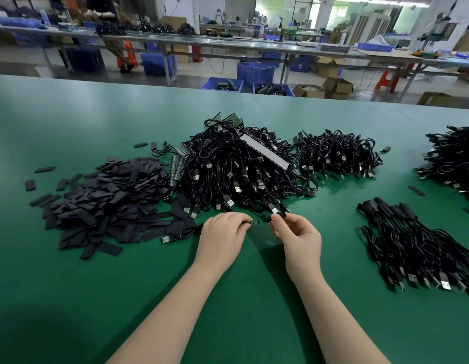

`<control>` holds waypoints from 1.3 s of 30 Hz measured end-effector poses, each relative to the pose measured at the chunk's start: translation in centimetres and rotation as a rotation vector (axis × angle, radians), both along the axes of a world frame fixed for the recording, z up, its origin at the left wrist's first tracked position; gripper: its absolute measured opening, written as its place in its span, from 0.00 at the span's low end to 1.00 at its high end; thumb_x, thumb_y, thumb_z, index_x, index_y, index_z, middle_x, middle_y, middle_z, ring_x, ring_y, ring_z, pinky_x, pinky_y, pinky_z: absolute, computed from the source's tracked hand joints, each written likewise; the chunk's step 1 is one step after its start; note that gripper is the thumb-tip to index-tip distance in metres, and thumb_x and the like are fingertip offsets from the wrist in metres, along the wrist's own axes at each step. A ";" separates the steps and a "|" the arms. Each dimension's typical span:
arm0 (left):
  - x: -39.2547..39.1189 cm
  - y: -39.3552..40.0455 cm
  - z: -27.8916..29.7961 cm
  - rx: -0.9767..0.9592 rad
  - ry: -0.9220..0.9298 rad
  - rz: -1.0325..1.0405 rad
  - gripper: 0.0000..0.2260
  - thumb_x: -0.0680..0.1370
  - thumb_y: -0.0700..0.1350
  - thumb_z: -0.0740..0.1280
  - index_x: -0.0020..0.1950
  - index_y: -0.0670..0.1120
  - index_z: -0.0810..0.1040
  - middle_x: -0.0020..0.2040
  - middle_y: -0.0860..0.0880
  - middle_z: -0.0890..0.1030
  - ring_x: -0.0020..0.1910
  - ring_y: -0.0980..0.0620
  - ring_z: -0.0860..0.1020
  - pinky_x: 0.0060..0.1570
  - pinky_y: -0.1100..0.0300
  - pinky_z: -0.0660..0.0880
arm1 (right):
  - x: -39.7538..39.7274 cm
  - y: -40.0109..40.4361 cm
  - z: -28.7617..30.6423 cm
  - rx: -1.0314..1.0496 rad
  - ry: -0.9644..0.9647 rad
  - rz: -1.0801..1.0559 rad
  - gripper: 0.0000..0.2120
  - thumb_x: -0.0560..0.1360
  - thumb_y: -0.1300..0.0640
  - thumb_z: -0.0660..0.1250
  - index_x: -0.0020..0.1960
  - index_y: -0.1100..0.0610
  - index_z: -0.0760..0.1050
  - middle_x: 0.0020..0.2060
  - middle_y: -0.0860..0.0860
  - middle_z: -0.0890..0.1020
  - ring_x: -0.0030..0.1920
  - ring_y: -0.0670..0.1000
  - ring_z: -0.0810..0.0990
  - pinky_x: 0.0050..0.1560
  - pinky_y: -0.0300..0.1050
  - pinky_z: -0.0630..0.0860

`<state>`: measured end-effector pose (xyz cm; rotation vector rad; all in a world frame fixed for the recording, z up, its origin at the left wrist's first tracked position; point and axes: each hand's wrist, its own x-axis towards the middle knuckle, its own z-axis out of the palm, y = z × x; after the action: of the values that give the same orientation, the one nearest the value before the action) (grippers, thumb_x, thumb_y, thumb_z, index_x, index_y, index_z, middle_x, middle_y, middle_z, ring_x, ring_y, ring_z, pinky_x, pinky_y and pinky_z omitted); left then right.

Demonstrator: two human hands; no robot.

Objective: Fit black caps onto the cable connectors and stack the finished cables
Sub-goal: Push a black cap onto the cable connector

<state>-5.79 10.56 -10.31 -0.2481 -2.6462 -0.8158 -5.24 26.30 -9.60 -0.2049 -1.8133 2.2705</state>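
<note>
Left hand (222,232) pinches a connector end (253,222), right hand (296,232) pinches a black cap (278,214) just beside it, apparently aligned for fitting.

Bare green table (254,298) lies open below both hands (222,237) and between the forearms. Just beyond the fingertips the tangled cable heap (236,166) blocks the way. The cap pile (104,203) crowds the left; the stacked capped cables (412,240) lie well right.
</note>
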 end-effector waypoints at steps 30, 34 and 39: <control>1.3 -0.1 0.7 0.295 0.081 0.005 0.10 0.76 0.48 0.72 0.57 0.54 0.83 0.48 0.60 0.84 0.47 0.60 0.81 0.52 0.56 0.78 | -0.2 0.1 -0.7 0.074 0.048 0.004 0.04 0.74 0.61 0.75 0.45 0.55 0.81 0.38 0.46 0.85 0.41 0.42 0.83 0.43 0.32 0.76; 1.2 -0.1 0.5 0.330 0.054 0.009 0.09 0.75 0.48 0.73 0.55 0.54 0.83 0.47 0.61 0.84 0.47 0.59 0.81 0.52 0.55 0.77 | -0.2 0.1 -0.7 0.037 0.037 0.007 0.04 0.73 0.61 0.75 0.46 0.55 0.81 0.39 0.47 0.85 0.41 0.44 0.83 0.44 0.33 0.77; 1.2 -0.2 0.5 0.311 0.077 0.002 0.08 0.76 0.48 0.72 0.54 0.54 0.84 0.46 0.60 0.84 0.45 0.59 0.81 0.50 0.55 0.78 | -0.3 0.1 -0.7 0.007 0.033 0.016 0.04 0.73 0.62 0.75 0.46 0.56 0.81 0.41 0.48 0.85 0.43 0.44 0.83 0.44 0.33 0.77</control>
<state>-4.63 10.37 -9.84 -0.1897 -2.4045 -1.1748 -5.50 26.38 -10.30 -0.1510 -1.8127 2.2643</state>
